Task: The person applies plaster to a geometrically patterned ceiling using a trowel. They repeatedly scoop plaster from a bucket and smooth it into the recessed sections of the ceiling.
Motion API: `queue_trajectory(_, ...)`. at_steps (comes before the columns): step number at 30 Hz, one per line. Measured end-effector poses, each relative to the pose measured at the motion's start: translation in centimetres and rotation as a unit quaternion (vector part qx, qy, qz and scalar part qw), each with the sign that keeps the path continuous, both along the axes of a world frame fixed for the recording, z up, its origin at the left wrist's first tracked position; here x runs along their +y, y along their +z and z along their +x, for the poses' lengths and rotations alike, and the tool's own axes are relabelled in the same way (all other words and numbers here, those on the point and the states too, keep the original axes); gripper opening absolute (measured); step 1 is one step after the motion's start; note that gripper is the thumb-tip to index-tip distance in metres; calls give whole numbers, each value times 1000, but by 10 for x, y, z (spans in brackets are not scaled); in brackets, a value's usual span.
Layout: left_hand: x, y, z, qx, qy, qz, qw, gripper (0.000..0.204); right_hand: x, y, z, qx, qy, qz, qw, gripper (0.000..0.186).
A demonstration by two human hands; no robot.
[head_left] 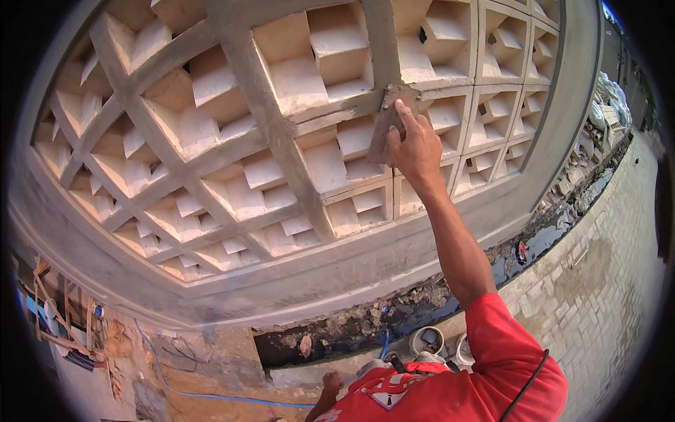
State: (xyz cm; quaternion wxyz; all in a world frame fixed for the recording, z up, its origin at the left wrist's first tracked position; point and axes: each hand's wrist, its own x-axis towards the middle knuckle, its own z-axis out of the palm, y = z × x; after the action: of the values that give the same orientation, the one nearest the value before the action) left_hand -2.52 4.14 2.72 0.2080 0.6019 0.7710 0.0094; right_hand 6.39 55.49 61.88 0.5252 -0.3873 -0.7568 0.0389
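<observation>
My right hand point(415, 148) grips a flat float point(385, 125), fingers closed over its back, pressed against the grey rib point(383, 42) of the lattice wall point(232, 141). I should keep it flat and stroke evenly. My left hand point(330, 383) hangs low, its grip unclear.

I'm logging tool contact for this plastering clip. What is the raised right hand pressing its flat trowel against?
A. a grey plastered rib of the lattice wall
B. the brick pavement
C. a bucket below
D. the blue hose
A: the right hand holds the trowel flat on a grey rib of the lattice wall.
</observation>
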Motion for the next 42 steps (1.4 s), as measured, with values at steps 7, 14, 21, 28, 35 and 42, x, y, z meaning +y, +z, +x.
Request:
queue_trajectory(7, -1, -10, 1, 4, -33, 55, 998, 31, -9, -36, 20, -59, 40, -34, 997, 50)
queue_trajectory(14, 10, -25, -13, -264, 151, 61, 951, 31, 5, 16, 2, 2, -2, 0, 1000, 48)
queue_trajectory(21, 60, 4, 20, -488, 620, 16, 614, 34, -31, -16, -5, -29, 55, -68, 996, 46)
queue_trajectory(28, 26, -27, 3, -124, 166, 19, 978, 47, -7, -3, -17, 2, -8, -25, 1000, 50)
queue_trajectory(35, 11, -23, 7, -11, -4, -46, 999, 48, -22, -10, 5, 6, 49, -70, 996, 50)
queue_trajectory(42, 34, -3, 7, -239, 253, -72, 935, 47, -33, -4, -45, 47, 64, -76, 994, 50)
